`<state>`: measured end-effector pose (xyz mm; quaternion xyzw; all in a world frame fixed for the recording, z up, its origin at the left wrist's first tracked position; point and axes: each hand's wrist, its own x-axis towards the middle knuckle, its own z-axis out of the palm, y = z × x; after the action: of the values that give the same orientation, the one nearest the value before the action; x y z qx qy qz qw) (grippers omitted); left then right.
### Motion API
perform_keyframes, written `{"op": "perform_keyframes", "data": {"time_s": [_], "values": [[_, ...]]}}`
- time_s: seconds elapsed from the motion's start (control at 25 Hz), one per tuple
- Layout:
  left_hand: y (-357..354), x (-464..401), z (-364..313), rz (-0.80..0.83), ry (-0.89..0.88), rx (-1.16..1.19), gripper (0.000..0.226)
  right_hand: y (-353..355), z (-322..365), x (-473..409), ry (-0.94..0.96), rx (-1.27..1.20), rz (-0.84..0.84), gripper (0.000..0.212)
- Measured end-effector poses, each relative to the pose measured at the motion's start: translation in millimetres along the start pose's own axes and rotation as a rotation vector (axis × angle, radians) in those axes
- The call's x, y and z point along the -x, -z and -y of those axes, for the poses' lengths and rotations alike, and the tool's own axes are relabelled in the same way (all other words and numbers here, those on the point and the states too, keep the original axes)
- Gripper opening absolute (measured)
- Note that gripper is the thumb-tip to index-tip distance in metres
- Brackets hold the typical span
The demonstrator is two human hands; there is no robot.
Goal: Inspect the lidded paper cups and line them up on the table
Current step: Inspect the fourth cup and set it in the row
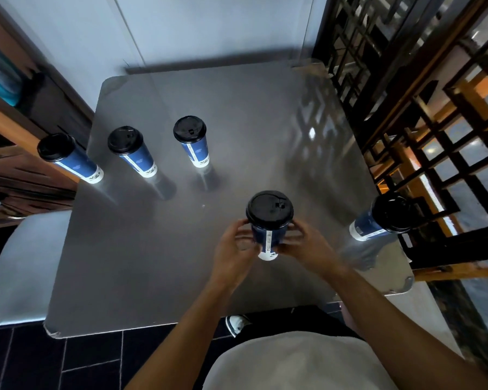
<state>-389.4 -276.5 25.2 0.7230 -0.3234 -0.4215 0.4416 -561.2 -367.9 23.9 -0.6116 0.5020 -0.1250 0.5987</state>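
We have three cups (130,149) lined up at upper left, a fourth cup (268,225) gripped between our left hand (233,256) and right hand (310,246), and one cup (381,218) waiting at right.

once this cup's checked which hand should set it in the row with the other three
Left, probably. The three standing cups line up toward the table's left side, so the left hand reaches them without crossing over. Both hands grip the held cup now; the right hand sits farther from the row.
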Motion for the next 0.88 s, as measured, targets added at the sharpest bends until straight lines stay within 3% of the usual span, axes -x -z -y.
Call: {"op": "perform_keyframes", "data": {"time_s": [0.2,0.52,0.88], "values": [[-2,-12,6,0.050,-0.008,0.025,0.047,-8,-9,0,-0.014,-0.040,-0.099,0.053],[-26,-78,-16,-0.106,0.085,0.099,0.034,9,16,-67,0.031,0.053,-0.149,0.043],[-43,-219,-52,-0.135,-0.001,0.024,0.050,46,59,-203,0.104,0.124,-0.214,0.048]]}}
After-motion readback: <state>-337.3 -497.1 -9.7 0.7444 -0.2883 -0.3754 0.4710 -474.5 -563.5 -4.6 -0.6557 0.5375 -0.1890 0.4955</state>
